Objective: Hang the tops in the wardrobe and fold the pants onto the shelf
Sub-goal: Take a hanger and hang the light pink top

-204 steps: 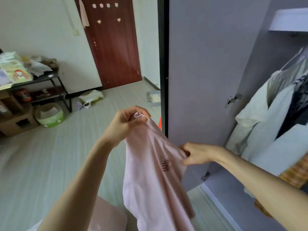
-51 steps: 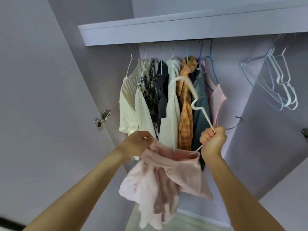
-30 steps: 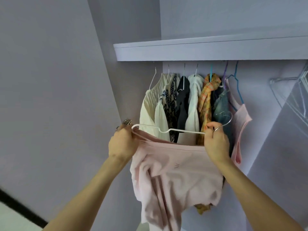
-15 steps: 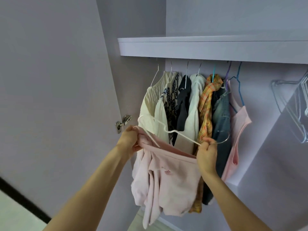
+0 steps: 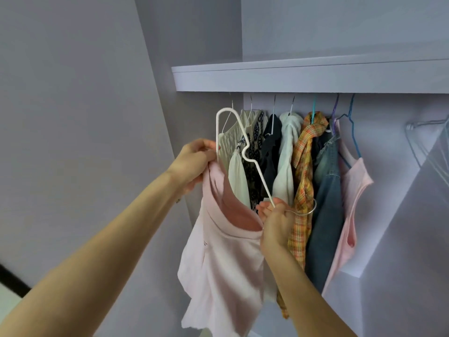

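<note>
The pink top (image 5: 226,251) is held up below the shelf (image 5: 303,79). Its neck is gripped by the left hand (image 5: 194,164). The white hanger (image 5: 245,156) is gripped by the right hand (image 5: 277,224).

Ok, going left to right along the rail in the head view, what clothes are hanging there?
Cream top → patterned top → black top → white shirt → orange plaid shirt → denim garment → pink tank top → empty hangers.

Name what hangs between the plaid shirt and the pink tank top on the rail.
A denim garment hangs between plaid shirt and pink tank top, seen in the head view.
</note>
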The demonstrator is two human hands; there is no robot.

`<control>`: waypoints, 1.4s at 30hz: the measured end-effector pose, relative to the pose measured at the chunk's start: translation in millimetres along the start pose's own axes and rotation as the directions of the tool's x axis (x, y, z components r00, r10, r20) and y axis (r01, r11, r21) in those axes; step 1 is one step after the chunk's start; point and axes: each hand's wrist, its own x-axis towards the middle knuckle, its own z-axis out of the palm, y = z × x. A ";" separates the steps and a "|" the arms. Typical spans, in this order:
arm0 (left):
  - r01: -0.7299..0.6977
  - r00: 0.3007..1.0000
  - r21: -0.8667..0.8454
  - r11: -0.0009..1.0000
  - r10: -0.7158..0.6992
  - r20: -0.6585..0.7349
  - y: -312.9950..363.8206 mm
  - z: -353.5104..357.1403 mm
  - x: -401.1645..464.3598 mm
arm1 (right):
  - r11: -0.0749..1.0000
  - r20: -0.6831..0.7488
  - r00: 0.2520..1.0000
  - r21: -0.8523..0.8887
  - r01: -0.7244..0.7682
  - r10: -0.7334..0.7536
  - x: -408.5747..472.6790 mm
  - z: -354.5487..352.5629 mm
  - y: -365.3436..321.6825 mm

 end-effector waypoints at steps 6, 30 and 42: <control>-0.016 0.998 -0.054 0.998 0.012 -0.060 5.2 -16.5 6.9 | 0.960 0.052 0.995 -0.266 0.091 -0.080 -1.9 -20.3 23.4; -0.305 0.943 0.559 0.771 0.327 0.063 -115.9 -38.4 -21.3 | 0.142 0.712 0.585 -0.581 0.801 -0.387 26.2 -32.1 -43.6; -0.193 0.978 0.645 0.740 0.201 0.063 -171.7 -55.0 -17.8 | 0.032 0.630 0.665 -0.716 0.697 -0.401 45.0 -92.1 -73.5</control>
